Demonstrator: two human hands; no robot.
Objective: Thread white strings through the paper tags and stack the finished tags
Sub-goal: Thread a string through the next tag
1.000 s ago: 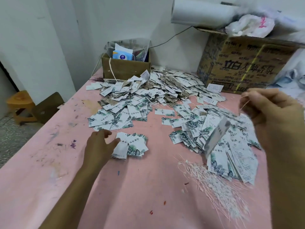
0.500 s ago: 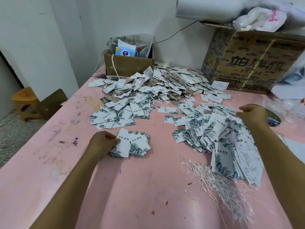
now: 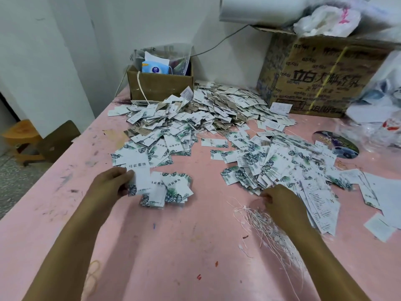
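Observation:
White paper tags with green leaf prints lie in heaps on the pink table (image 3: 173, 246). A small pile of tags (image 3: 171, 190) lies in front of me on the left. My left hand (image 3: 108, 185) pinches one paper tag (image 3: 140, 177) at that pile's left edge. A loose bundle of white strings (image 3: 269, 229) lies at the front right. My right hand (image 3: 282, 203) rests over its top end with fingers curled down; blur hides whether a string is pinched. Just beyond that hand spreads a large heap of tags (image 3: 282, 164).
Another wide heap of tags (image 3: 195, 114) covers the table's back. A small cardboard box (image 3: 160, 83) and a big printed carton (image 3: 321, 77) stand against the wall. A round printed disc (image 3: 336, 144) and plastic bags (image 3: 373, 118) lie at the right. A wooden stool (image 3: 21, 137) stands beside the table's left edge.
My right hand, raised with a strung tag one second ago, moved to the right heap, then came down onto the string bundle. My left hand stays at the small pile.

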